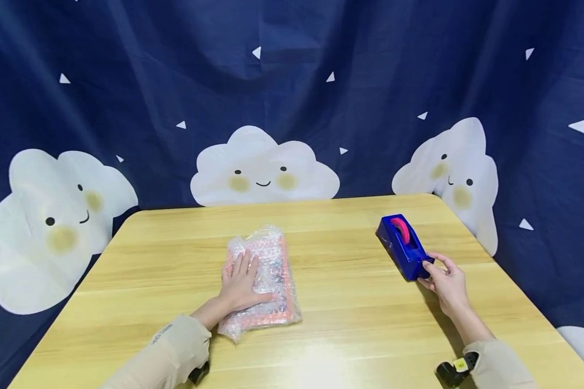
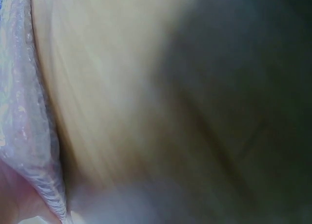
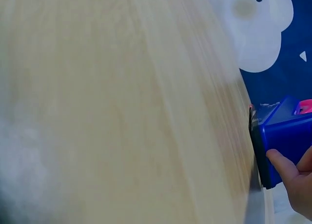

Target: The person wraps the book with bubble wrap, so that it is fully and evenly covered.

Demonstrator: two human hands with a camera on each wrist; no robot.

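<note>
A flat rectangular item with an orange-pink border, wrapped in clear bubble wrap (image 1: 272,273), lies on the table left of centre. My left hand (image 1: 240,286) rests on top of it, fingers spread and straight. In the left wrist view only the edge of the bubble wrap (image 2: 29,116) and a bit of hand show. On the right stands a blue tape dispenser (image 1: 400,246) holding a pink roll of tape (image 1: 402,229). My right hand (image 1: 448,283) grips the dispenser's near end between thumb and fingers. Whether it also pinches the tape's end, I cannot tell.
The wooden table (image 1: 340,281) has rounded far corners. Behind it hangs a dark blue curtain (image 1: 292,81) with smiling clouds and white triangles. A small black device (image 1: 455,373) is strapped at the right wrist.
</note>
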